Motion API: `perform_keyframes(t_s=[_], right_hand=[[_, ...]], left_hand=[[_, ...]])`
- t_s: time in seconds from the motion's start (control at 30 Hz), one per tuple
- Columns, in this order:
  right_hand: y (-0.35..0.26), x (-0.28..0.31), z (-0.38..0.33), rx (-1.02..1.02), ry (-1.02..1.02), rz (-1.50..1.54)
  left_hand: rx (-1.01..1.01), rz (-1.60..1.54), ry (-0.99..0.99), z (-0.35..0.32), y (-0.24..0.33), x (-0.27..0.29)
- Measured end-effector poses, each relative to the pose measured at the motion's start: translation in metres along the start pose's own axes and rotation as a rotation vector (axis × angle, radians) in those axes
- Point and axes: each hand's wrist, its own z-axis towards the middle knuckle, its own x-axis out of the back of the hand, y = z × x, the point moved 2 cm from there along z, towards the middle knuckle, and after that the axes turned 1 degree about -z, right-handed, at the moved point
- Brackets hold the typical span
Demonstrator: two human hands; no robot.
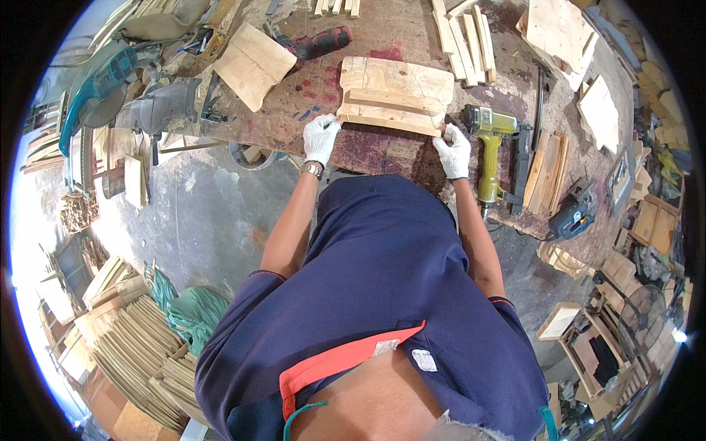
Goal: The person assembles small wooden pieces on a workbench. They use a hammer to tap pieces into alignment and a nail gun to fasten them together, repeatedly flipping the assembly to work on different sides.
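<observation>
Near the front edge of the workbench (368,151) lies a pale wooden panel (401,76) with curved ends. Two wooden strips run lengthwise along its near part. My left hand (321,140), in a white glove, pinches the left end of the nearer wooden strip (390,120). At the other end, my right hand (453,152), also gloved, closes on the strip's right corner. Just right of that hand lies an olive-green nail gun (488,158) with a black magazine. Whether the strips are fixed to the panel, I cannot tell.
Behind the panel are a red and black cordless drill (323,44) and another shaped panel (254,65). A teal mitre saw (110,77) stands left. More strips (467,44), stacked panels (559,33) and a jigsaw (573,212) lie right. Slats (136,353) are piled lower left.
</observation>
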Motion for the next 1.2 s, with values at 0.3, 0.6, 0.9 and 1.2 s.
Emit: perform_keyframes(t_s=[0.3,0.6,0.9,1.2], right_hand=[[-0.009,0.008,0.001,-0.108,-0.055,0.039],[-0.011,-0.001,0.005,-0.215,0.048,0.041],[-0.006,0.001,0.011,-0.229,0.008,0.067],[0.002,0.006,0.016,-0.267,-0.061,0.138]], left_hand=[[0.171,-0.201,-0.024,0.001,0.001,0.001],[0.013,0.331,-0.081,0.017,0.014,0.000],[0.286,0.242,-0.137,0.021,0.040,-0.002],[0.336,-0.326,-0.343,0.021,0.051,-0.010]])
